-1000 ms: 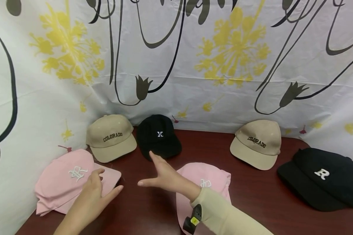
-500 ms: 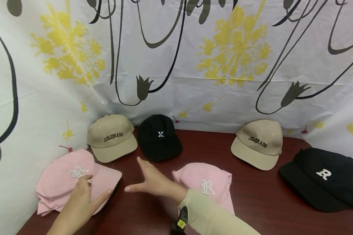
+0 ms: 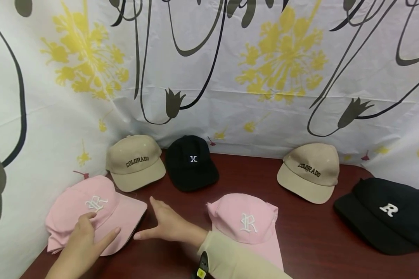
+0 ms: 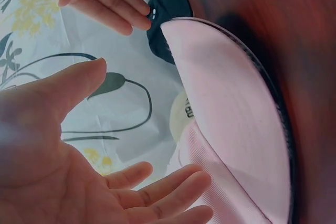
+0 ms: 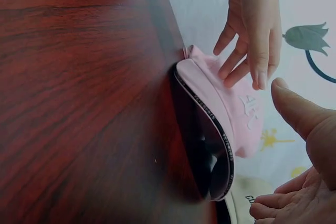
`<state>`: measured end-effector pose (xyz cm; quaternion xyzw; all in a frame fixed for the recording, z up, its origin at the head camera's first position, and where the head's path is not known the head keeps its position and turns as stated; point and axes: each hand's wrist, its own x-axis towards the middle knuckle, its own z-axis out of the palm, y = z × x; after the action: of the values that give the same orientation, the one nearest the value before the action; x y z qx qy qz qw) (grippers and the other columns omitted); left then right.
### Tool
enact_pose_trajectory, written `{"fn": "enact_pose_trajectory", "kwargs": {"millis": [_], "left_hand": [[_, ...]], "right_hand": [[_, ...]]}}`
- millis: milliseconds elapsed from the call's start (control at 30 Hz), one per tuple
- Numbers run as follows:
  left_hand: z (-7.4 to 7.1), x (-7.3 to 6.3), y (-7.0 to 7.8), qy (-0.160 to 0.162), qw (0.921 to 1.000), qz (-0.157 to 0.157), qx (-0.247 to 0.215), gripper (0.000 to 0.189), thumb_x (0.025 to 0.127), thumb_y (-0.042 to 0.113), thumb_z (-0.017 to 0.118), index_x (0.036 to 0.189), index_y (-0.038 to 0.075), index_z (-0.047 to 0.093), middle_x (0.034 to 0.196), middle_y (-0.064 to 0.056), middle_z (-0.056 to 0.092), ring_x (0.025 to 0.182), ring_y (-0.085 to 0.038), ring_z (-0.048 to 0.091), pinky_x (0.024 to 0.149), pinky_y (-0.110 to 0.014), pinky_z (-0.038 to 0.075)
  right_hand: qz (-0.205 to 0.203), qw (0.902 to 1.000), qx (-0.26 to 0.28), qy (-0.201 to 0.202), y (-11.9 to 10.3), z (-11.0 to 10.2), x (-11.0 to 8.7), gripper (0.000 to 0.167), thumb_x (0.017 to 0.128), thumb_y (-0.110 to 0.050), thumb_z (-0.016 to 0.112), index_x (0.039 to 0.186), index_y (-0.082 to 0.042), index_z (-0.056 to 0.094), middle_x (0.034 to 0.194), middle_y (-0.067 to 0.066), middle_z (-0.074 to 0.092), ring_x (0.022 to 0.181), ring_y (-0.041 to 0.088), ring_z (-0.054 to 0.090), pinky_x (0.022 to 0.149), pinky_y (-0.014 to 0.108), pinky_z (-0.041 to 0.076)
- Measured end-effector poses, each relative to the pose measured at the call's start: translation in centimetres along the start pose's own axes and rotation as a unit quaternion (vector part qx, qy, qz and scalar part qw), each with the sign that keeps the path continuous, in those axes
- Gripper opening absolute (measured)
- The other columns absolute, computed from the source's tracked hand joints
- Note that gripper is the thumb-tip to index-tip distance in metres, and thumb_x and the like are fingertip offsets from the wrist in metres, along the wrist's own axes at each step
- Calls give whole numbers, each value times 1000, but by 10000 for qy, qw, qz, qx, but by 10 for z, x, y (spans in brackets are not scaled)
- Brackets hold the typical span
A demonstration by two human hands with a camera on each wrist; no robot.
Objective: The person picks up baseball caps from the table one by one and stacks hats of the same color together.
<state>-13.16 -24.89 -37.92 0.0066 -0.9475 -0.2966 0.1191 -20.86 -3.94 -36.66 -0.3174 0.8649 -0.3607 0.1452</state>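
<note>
left hand [image 3: 79,241] hovers by pink "r" cap [image 3: 114,215] near tan "colorado" cap [image 3: 135,166].

A cloth [image 3: 209,66] hangs behind the table [image 3: 314,240]. On the table, the left back cap [image 3: 136,164] lies just beside the middle back cap [image 3: 192,166]; the right back cap [image 3: 309,174] lies well apart to their right. Before the left back cap is the left front cap [image 3: 108,213], with the left hand [image 3: 78,240] at its near side. The right hand [image 3: 169,224] is between that cap and the middle front cap [image 3: 246,223], and its sleeve [image 3: 237,255] crosses before the latter. The right front cap [image 3: 387,217] lies farthest right.
</note>
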Motion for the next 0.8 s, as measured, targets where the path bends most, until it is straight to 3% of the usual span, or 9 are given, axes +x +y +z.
{"fn": "enact_pose_trajectory", "kwargs": {"millis": [267, 467, 667, 800], "left_hand": [[-4, -3, -16, 62, 9995, -258, 188, 79, 85, 33, 64, 117, -26, 23, 108, -42, 36, 98, -57, 42, 80, -61, 34], [-9, -1, -29, -128, 9981, -479, 362, 82, 85, 38, 62, 115, -27, 23, 106, -45, 37, 98, -59, 42, 79, -62, 35], [-10, -3, -38, 72, 9987, -361, 353, 74, 83, 29, 66, 110, -28, 27, 100, -45, 40, 94, -59, 44, 78, -61, 36], [-13, -3, -42, -119, 9976, -604, 305, 75, 84, 30, 64, 110, -28, 26, 98, -43, 37, 93, -57, 43, 78, -61, 35]], "right_hand": [[56, 10000, -10, -5, -1, 8, 10, 95, 76, -43, 72, 144, 0, 22, 145, 10, 28, 132, 18, 26, 102, 30, 27], [75, 10000, -23, 46, -1, 15, 20, 96, 74, -42, 74, 143, 2, 23, 143, 12, 31, 131, 18, 28, 102, 29, 29], [122, 9999, 55, 79, 2, 21, 32, 96, 75, -40, 74, 142, 4, 23, 144, 14, 29, 132, 20, 27, 102, 29, 28], [183, 9997, 94, 127, 1, 25, 39, 96, 75, -40, 74, 142, 5, 23, 144, 15, 30, 131, 20, 28, 101, 28, 29]]}}
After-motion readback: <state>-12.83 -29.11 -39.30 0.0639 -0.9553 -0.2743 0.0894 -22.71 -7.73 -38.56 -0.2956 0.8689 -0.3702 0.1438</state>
